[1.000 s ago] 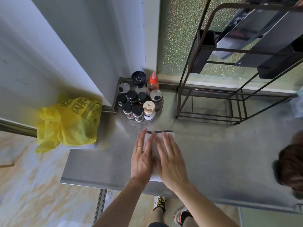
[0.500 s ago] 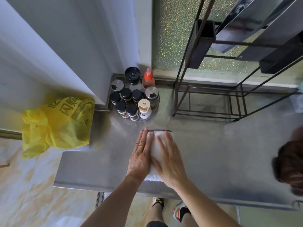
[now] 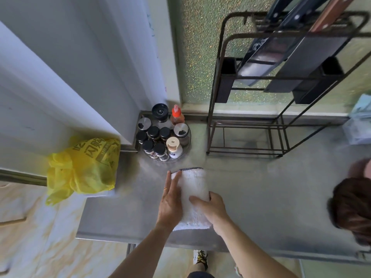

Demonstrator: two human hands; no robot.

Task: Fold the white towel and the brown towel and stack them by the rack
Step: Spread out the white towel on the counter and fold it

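Observation:
The white towel (image 3: 193,185) lies folded into a narrow strip on the steel counter (image 3: 261,197), its far end near the spice jars. My left hand (image 3: 170,201) lies flat along the strip's left edge, fingers straight and pointing away from me. At the near right side my right hand (image 3: 212,209) curls over the towel's edge, thumb on top. The brown towel (image 3: 353,207) sits bunched at the counter's right edge, apart from both hands. The black wire rack (image 3: 241,152) stands at the back right.
A round tray of spice jars (image 3: 164,137) stands in the back corner just beyond the white towel. A yellow plastic bag (image 3: 86,167) sits at the counter's left end. Large knives (image 3: 301,53) hang in the rack. A pale blue bundle (image 3: 359,125) lies far right.
My right hand has slid from flat on top of the white towel to its near right edge and curled around it. My left hand has shifted to the left edge.

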